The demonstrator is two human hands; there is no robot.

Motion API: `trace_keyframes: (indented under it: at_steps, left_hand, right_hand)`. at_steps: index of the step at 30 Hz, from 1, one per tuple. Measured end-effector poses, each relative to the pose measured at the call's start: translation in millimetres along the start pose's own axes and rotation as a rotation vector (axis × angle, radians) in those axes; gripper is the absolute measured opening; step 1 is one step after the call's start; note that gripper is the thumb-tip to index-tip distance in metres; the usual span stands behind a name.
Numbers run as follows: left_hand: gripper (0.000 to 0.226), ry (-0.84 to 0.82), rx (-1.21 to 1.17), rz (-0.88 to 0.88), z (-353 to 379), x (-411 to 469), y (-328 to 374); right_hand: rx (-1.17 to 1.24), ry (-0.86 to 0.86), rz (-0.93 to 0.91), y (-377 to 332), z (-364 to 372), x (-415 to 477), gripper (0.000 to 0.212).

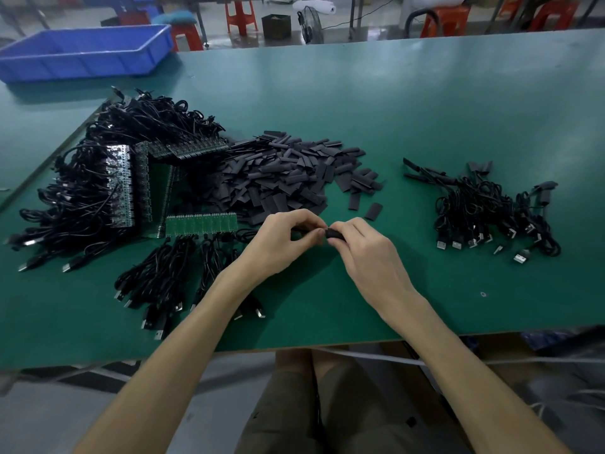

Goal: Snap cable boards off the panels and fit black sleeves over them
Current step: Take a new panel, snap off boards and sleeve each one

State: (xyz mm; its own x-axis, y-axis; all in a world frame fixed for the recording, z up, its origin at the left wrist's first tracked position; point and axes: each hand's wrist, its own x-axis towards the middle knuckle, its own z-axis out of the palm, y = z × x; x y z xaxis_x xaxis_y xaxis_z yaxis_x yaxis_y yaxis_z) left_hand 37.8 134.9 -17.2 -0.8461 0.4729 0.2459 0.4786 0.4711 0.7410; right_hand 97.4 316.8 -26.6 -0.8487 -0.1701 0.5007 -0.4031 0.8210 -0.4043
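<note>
The right hand (360,249) is gripping a short black sleeve (333,233), its long axis aiming left at the dark cable end (302,229) the left hand (284,244) is pinching.

My hands meet near the front edge of the bench (425,126), covering most of what they hold.

My left hand (278,244) pinches a dark piece (302,229), of which only a sliver shows past my fingertips, so I cannot tell whether it is board or cable. My right hand (360,247) covers most of a black sleeve (334,233); only one end shows. Towards the bench's left edge, the panels (121,185) lie half buried under tangled cables (65,217), too overlapped to count. At the far left corner, a blue tray (85,54) is cut off by the picture's edge. A pale speck (483,294) near the front edge is too small to identify. Beyond the far edge, red stools (240,14) are cropped at the top.
</note>
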Motion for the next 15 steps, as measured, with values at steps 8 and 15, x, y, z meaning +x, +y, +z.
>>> trace_keyframes:
  at_steps: [8, 15]
  left_hand:
    - [0.009, -0.011, -0.061, -0.012, -2.7, -0.4, -3.6]
    - [0.009, -0.025, -0.171, -0.032, -3.6, 0.8, -4.6]
  right_hand:
    - [-0.008, -0.004, -0.049, -2.8, -2.4, 0.4, 0.022]
    - [0.025, 0.008, -0.075, -5.6, -6.8, -0.3, 0.022]
